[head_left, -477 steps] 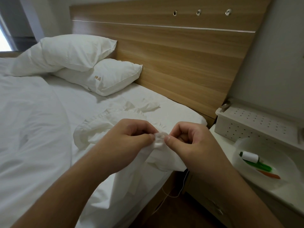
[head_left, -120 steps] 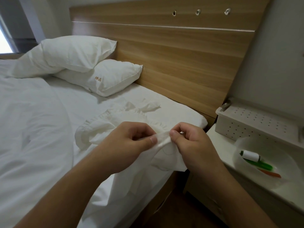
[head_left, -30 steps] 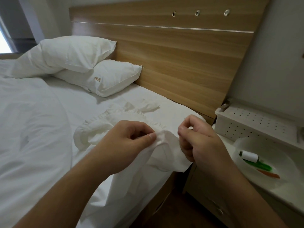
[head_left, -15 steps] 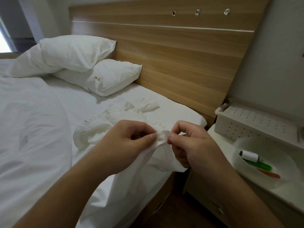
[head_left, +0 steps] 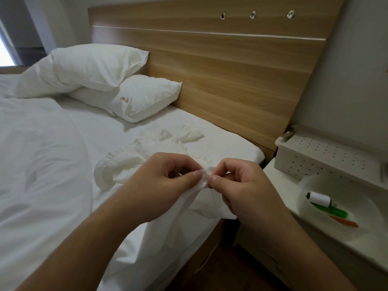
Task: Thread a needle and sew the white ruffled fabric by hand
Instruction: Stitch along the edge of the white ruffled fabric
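The white ruffled fabric (head_left: pixel 134 162) lies near the bed's (head_left: pixel 42 164) right edge, its long axis running from the headboard (head_left: pixel 231 76) side toward the near edge, where it drapes over. The left hand (head_left: pixel 163 185) pinches its raised fold between thumb and forefinger; the right hand (head_left: pixel 241 185) pinches the same fold just beside it. No needle is discernible. 2 pillows (head_left: pixel 134 97) sit by the headboard.
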The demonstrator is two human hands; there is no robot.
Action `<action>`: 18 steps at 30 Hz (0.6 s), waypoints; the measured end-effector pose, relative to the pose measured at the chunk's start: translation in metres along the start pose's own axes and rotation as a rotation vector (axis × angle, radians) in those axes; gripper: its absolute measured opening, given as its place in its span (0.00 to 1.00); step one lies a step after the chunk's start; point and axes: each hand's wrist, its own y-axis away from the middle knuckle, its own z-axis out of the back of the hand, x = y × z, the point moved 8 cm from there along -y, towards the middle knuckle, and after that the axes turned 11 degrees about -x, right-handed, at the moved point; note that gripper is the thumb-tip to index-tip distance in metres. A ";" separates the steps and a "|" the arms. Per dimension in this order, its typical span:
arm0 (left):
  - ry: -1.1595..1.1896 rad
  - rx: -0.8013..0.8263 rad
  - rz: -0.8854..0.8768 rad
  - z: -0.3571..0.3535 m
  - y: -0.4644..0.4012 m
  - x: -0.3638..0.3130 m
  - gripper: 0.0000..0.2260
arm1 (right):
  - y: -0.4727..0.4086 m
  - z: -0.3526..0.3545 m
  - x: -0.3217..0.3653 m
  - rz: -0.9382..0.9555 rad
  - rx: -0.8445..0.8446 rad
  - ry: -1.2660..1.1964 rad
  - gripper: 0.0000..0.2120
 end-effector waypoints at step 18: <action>-0.014 0.017 -0.029 -0.002 -0.001 0.001 0.07 | 0.000 0.004 -0.001 0.026 -0.034 0.079 0.08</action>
